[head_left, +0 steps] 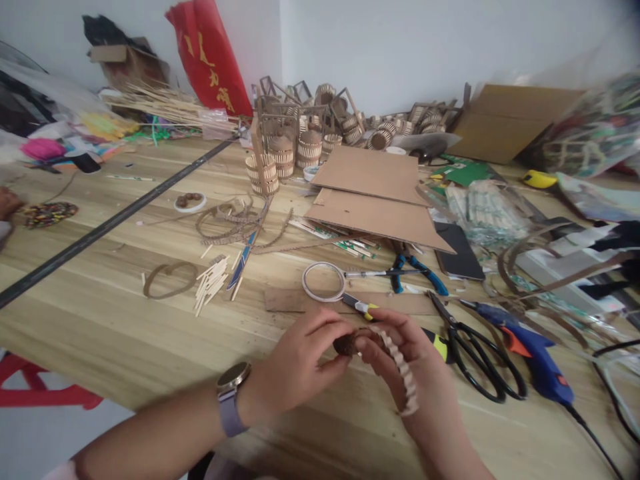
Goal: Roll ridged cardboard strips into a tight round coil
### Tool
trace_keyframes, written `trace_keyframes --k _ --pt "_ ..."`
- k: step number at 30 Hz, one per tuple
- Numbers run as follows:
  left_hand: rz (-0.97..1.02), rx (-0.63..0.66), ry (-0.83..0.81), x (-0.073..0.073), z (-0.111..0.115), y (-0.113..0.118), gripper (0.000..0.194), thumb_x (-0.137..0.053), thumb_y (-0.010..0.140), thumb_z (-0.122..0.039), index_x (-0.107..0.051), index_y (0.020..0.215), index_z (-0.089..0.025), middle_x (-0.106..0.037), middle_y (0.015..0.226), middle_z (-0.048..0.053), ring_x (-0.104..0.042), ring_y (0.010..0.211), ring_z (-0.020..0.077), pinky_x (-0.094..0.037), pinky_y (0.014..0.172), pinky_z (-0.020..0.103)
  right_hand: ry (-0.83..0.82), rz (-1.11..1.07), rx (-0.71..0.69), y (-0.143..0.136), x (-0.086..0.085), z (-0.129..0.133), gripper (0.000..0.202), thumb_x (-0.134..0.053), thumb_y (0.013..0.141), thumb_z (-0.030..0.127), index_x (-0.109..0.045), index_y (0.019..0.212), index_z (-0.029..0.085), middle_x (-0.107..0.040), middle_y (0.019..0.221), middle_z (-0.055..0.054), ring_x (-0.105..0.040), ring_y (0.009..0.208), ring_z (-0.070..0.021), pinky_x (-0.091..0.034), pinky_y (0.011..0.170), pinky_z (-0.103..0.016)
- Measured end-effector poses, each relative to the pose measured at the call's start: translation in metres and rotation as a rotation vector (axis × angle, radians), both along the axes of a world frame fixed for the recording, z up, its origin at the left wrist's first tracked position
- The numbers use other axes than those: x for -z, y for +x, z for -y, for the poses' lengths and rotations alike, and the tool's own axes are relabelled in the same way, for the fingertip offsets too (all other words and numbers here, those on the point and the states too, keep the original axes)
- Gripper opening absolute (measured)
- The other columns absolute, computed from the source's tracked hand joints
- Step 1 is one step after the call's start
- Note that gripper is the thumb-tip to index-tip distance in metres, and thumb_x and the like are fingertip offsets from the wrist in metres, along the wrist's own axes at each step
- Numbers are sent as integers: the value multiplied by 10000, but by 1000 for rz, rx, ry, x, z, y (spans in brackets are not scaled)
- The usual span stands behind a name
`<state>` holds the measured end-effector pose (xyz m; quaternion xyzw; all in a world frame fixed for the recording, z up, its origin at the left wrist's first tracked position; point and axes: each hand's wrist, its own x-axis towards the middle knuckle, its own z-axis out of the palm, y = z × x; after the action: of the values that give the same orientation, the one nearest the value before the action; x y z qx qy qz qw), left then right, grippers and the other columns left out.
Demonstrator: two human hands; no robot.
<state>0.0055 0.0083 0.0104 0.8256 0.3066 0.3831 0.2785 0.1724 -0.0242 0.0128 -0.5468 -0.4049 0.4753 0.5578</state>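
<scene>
My left hand (295, 360), with a watch (234, 377) on its wrist, pinches a small dark brown rounded piece (344, 345) between thumb and fingers. Close against it, my right hand (417, 363) is closed around a pale wavy strip (400, 367) that curves down along the palm. The right thumb presses where strip and brown piece meet; the fingers partly hide that spot. Just beyond the hands lie a utility knife (357, 305), a white ring (324, 281) and a flat brown strip (285, 300).
Black scissors (483, 357) and a blue glue gun (535, 360) lie at right, blue-handled pliers (417, 272) farther back. Short sticks (211, 283) and a coiled braid (220, 223) are at left. Cardboard sheets (370, 177) and several small woven baskets (261, 175) stand behind. Another person's hand (9, 202) shows far left.
</scene>
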Motion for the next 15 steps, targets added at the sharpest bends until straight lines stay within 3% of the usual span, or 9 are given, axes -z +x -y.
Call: trace_keyframes --k 3,7,10,12,15 --pt "-18 -36 46 2 1 1 254 -647 825 -62 -615 1067 -134 -631 1047 90 -607 988 197 -519 873 295 -42 -58 10 -4 -2 0 398 -845 650 374 -621 934 207 -726 673 -16 -643 508 -154 -537 481 -259" --pt "-18 -86 59 3 1 2 280 -639 835 -63 -612 1103 -140 -630 1046 92 -613 984 197 -532 867 302 -1 -19 66 -7 4 4 450 -849 641 344 -636 1021 228 -750 760 -20 -719 680 -188 -598 627 -291" --pt "-10 -71 51 3 0 1 258 -637 858 -86 -621 1108 -145 -635 1050 98 -612 997 201 -529 880 316 13 64 94 -7 7 5 478 -848 640 352 -628 1047 231 -749 773 -16 -725 703 -188 -606 656 -294" --pt "33 -53 -9 1 -1 -1 293 -666 863 -140 -616 1152 -155 -640 1092 105 -609 1032 211 -519 908 334 20 61 94 -5 8 5 477 -835 671 347 -608 1075 232 -742 770 -7 -721 696 -182 -604 654 -290" --pt "171 -67 -273 0 -4 -4 369 -690 867 -235 -600 1222 -185 -668 1135 92 -631 1021 206 -527 902 334 19 -1 79 -1 8 5 487 -817 712 331 -571 1120 232 -745 787 -9 -729 752 -191 -599 684 -291"
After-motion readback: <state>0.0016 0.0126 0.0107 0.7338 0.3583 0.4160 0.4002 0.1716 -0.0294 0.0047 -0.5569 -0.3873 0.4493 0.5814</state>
